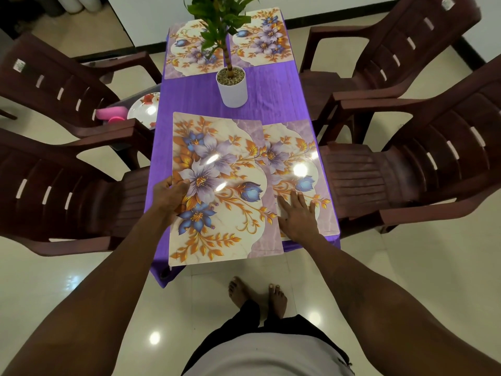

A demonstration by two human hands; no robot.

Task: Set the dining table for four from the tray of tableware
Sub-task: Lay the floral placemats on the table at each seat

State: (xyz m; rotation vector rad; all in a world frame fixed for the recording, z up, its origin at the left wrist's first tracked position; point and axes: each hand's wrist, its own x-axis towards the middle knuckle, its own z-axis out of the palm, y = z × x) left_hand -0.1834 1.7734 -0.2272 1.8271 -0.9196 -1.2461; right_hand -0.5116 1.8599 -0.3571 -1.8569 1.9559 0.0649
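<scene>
A purple-clothed table (pixel 273 88) carries floral placemats. Two lie flat at the far end, one on the left (pixel 187 50) and one on the right (pixel 263 39). At the near end, my left hand (pixel 169 198) grips the left edge of a large placemat (pixel 217 191), which overlaps the near right placemat (pixel 295 164) and juts past the table's front edge. My right hand (pixel 296 215) presses flat with spread fingers on that right placemat. On the far left chair seat sit a floral plate (pixel 143 108) and a pink item (pixel 112 114).
A white pot with a green plant (pixel 232 86) stands mid-table. Two brown plastic chairs flank the table on the left (pixel 54 169) and two on the right (pixel 423 164). My bare feet (pixel 257 294) stand on the glossy tiled floor at the near end.
</scene>
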